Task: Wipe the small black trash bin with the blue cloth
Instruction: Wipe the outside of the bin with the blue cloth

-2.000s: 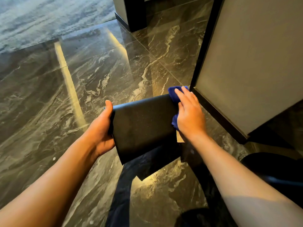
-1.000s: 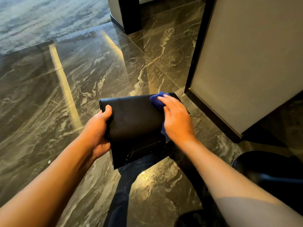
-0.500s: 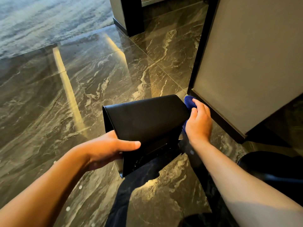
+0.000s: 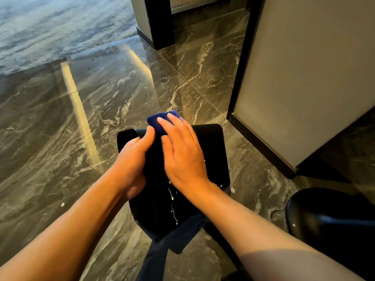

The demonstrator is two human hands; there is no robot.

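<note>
The small black trash bin (image 4: 211, 151) is held tilted above the marble floor in the middle of the head view, its rim pointing away from me. My left hand (image 4: 129, 167) grips its left side, thumb across the upper face. My right hand (image 4: 182, 157) lies flat on that face and presses the blue cloth (image 4: 160, 120) against the far edge near the rim. Only the cloth's far end shows past my fingertips. Pale drips run down the near part of the bin.
A grey panel with a black base (image 4: 263, 147) stands close on the right. A dark round object (image 4: 328, 218) sits at the lower right. A black-edged pillar (image 4: 160, 27) is at the back, and grey carpet (image 4: 50, 27) begins at the far left.
The bin has turned so another face is up. My right hand has moved with the cloth from the bin's right end onto the top near the rim. My left hand regripped higher up.
</note>
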